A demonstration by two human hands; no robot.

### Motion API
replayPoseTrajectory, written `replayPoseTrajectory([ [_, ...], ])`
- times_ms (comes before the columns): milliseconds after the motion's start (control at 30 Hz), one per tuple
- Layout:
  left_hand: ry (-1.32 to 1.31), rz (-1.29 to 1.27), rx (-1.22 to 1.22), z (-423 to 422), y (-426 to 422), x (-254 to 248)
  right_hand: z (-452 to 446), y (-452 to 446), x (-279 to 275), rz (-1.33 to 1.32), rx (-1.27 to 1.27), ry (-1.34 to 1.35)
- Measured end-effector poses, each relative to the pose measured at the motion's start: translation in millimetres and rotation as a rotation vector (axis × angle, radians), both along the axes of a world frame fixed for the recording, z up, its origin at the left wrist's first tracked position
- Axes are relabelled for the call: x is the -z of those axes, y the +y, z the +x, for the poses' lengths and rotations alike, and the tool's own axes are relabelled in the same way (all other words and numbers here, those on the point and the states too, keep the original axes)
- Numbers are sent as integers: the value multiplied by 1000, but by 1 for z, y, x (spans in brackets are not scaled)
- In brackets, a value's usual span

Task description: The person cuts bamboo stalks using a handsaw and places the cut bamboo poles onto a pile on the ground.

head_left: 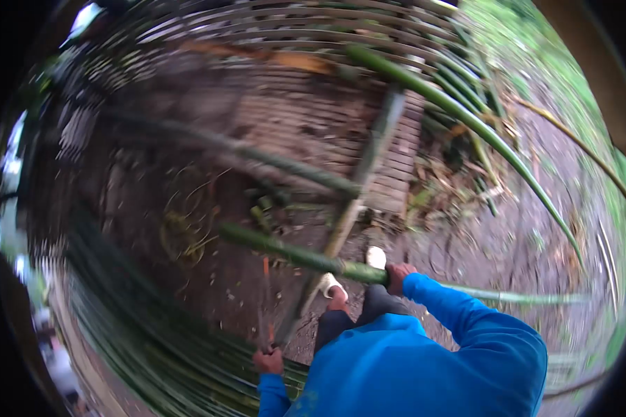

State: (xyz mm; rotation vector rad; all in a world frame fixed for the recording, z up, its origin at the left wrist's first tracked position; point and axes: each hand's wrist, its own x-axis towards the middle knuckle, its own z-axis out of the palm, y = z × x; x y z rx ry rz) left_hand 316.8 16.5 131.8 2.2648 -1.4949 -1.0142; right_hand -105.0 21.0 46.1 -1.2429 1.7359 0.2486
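Two bare hands are at work over trodden earth. The right hand has its grip closed around a stout green pole, which looks like bamboo and lies across a slanting beam, nearer the beam's lower end than its upper one. The left hand has its grip closed on the near end of a slim tool with orange parts, probably a saw, held beside the beam and apart from the pole. No cut can be made out in the pole, which runs unbroken over the beam, so the work on this length seems barely begun, if begun at all; blur hides any fine marks. Plenty looks prepared elsewhere: a broad heap of long green strips lies side by side at the lower left, and a slatted panel spreads beyond the beam. The pole is round and smooth, with a paler ringed joint near the beam, while the beam is straight and dull, greyish towards its upper end and browner lower down. The strips are narrow and dark; the panel's slats are brown and closely laid, with open gaps along its far edge. A smooth green curved pole arcs over dry, ragged litter, and a loose yellowish tangle sits on the soil.
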Motion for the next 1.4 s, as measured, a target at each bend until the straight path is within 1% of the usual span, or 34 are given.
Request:
replayPoseTrajectory([
  [33,-48,18,-7,0,5,-2,23,-53,-10,-131,-58,-20],
  [67,-61,5,-45,0,11,0,44,-111,0,-228,-68,-83],
  [100,-70,-2,-64,-1,16,6,74,-176,-30,-288,-109,-82],
  [133,-69,-18,-65,0,21,11,110,-225,-50,-452,-66,-95],
  [167,-130,-25,-45,4,26,26,142,-269,-65,-823,-13,-231],
  [200,-134,-40,-18,1,22,25,175,-307,-86,-1106,128,-397],
  [233,-139,-51,7,-7,19,20,204,-340,-103,-1398,202,-630],
  [267,-152,-48,38,-13,20,11,202,-332,-121,-1428,142,-629],
  [333,-91,-2,77,-30,12,-13,190,-309,-165,-1492,16,-614],
  [400,-45,-1,105,-41,-1,-15,148,-264,-121,-1443,6,-564],
  [433,-44,1,120,-41,-2,-11,120,-225,-105,-1316,85,-464],
  [467,-40,10,153,-44,-4,-7,85,-186,-63,-1265,84,-291],
  [500,-41,-52,181,-51,-7,-11,44,-136,-28,-1226,89,-178],
  [567,-7,27,185,-58,-10,-14,-44,-23,21,-750,19,86],
  [600,3,68,181,-62,-15,-16,-75,37,44,-443,87,177],
  [633,27,65,199,-70,-21,-24,-98,91,58,-185,82,322],
  [667,47,57,204,-77,-26,-32,-114,127,50,-89,105,325],
  [700,61,48,197,-83,-29,-35,-125,152,42,3,118,321],
  [733,16,42,227,-84,-33,-32,-132,169,55,10,160,370],
  [800,-90,23,246,-81,-32,-29,-146,184,99,7,206,452],
  [867,-81,91,267,-99,-40,-48,-166,183,143,136,242,429],
  [933,-106,102,295,-113,-55,-69,-179,167,168,351,183,332],
  [967,-127,91,343,-117,-61,-75,-181,162,174,350,55,273],
  [1033,-217,105,362,-112,-74,-60,-182,126,151,376,-142,178],
  [1100,-293,81,365,-122,-106,-50,-159,71,114,444,-300,80],
  [1133,-348,100,349,-129,-126,-47,-144,44,113,466,-311,20],
  [1167,-397,118,334,-136,-140,-44,-120,35,139,262,-166,56],
  [1200,-395,107,320,-137,-145,-43,-102,14,113,36,-109,-6],
  [1233,-397,100,310,-138,-150,-44,-95,16,107,-210,184,-198],
  [1267,-400,91,298,-139,-155,-46,-88,17,101,-465,399,-427],
  [1333,-373,101,267,-141,-144,-65,-108,37,69,-447,242,-155],
  [1400,-321,106,221,-153,-136,-79,-155,97,112,-128,97,-59],
])
